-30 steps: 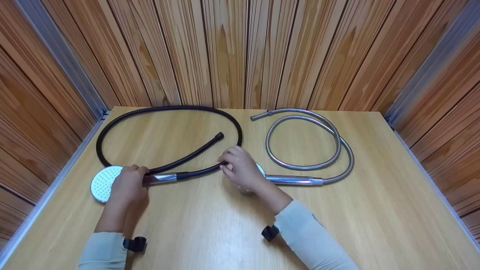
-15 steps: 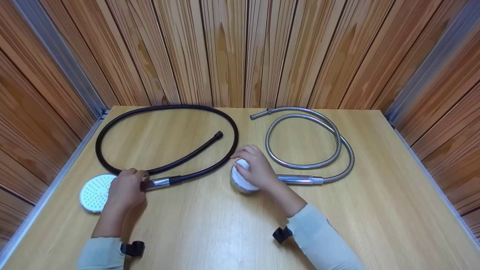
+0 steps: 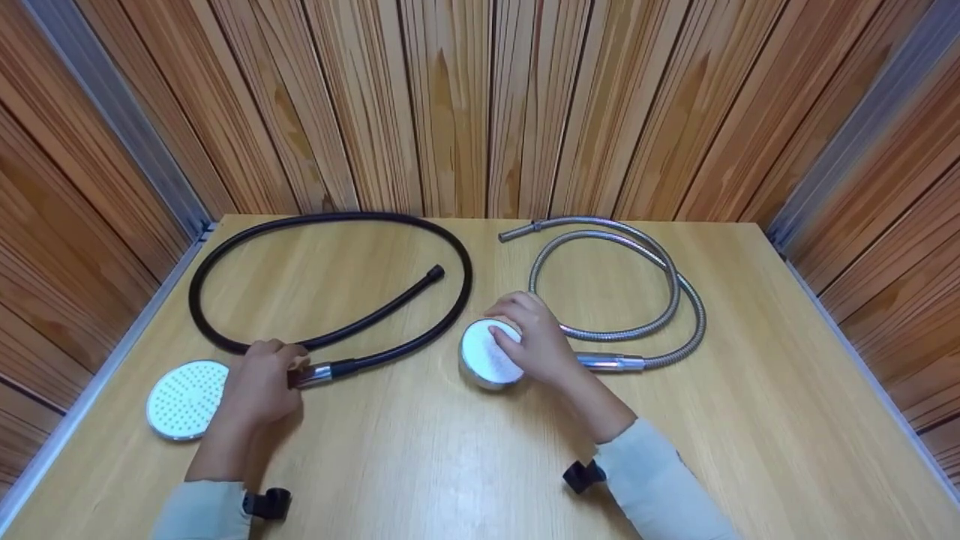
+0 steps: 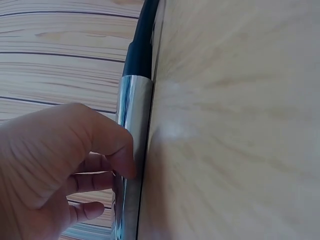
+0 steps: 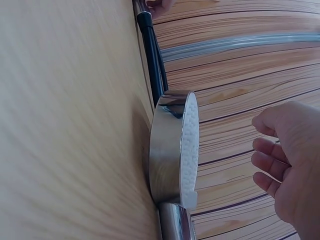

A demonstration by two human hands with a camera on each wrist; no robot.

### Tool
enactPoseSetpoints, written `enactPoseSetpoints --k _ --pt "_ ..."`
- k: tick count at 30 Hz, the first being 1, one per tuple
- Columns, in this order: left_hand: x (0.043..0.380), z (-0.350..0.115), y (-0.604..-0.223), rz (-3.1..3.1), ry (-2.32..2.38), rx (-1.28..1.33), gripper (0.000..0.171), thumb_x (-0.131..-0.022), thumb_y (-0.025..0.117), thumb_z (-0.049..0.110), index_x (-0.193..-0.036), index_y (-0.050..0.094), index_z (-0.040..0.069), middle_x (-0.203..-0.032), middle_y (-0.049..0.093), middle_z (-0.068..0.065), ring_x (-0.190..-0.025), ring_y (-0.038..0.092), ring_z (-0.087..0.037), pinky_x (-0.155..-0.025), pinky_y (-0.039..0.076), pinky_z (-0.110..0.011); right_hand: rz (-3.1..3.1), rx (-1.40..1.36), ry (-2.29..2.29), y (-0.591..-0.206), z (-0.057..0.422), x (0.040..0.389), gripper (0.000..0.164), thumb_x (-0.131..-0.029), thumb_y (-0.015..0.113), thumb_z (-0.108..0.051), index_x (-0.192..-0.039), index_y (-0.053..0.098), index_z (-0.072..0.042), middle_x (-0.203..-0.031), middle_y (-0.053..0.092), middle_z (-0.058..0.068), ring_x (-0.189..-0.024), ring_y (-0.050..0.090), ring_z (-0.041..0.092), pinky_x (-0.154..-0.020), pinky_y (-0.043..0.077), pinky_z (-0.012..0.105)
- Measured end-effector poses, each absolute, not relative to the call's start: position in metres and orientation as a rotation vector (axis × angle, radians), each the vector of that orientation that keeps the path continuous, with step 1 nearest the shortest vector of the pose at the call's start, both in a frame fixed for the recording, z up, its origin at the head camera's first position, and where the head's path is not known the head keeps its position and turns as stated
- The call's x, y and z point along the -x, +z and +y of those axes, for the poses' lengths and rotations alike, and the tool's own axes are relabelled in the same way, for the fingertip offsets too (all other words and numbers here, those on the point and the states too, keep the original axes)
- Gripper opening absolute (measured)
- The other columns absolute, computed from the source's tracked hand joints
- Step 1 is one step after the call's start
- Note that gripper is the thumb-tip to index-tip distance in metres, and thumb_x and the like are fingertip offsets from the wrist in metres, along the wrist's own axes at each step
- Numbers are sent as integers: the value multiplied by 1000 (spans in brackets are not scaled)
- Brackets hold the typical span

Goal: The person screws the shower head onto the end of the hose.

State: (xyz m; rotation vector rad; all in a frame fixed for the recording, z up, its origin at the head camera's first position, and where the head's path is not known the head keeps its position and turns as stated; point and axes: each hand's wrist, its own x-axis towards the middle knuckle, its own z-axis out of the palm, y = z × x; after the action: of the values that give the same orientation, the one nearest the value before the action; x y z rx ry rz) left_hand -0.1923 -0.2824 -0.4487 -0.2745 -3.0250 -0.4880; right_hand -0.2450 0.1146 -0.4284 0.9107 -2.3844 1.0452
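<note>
My left hand [image 3: 259, 382] grips the chrome handle [image 4: 134, 115] of a hand shower, thumb on one side and fingers on the other. Its round white spray face [image 3: 187, 401] shows left of the hand, on the wooden table. A black hose [image 3: 397, 351] runs from the handle's end. Above a second hand shower [image 3: 487, 356] hovers my right hand [image 3: 536, 341], fingers loosely bent and holding nothing. In the right wrist view a gap separates that hand [image 5: 292, 160] from the shower's white face [image 5: 189, 145]. Part of this handle [image 3: 611, 362] is hidden under the hand.
The black hose loops at the back left, its free end [image 3: 433, 273] inside the loop. A silver metal hose [image 3: 697, 315] coils at the back right from the second shower. Wood-plank walls [image 3: 457, 105] enclose the table [image 3: 420, 465] at the back and sides.
My right hand has let go of the black hose and moved right, over the second shower. My left hand has drawn the first shower left and toward me, and the black loop has shifted slightly left.
</note>
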Motion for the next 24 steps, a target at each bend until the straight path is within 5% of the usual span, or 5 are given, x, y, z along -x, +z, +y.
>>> enactPoseSetpoints --k 24 --pt "190 -265 -453 -2956 -509 399 43 -70 79 15 -111 70 9 -102 63 -9 -93 51 -29 -75 38 -48 -2399 -880 1015 -432 135 241 15 -86 72 -3 -101 71 -5 -104 64 7 -102 57 25 -89 47 42"
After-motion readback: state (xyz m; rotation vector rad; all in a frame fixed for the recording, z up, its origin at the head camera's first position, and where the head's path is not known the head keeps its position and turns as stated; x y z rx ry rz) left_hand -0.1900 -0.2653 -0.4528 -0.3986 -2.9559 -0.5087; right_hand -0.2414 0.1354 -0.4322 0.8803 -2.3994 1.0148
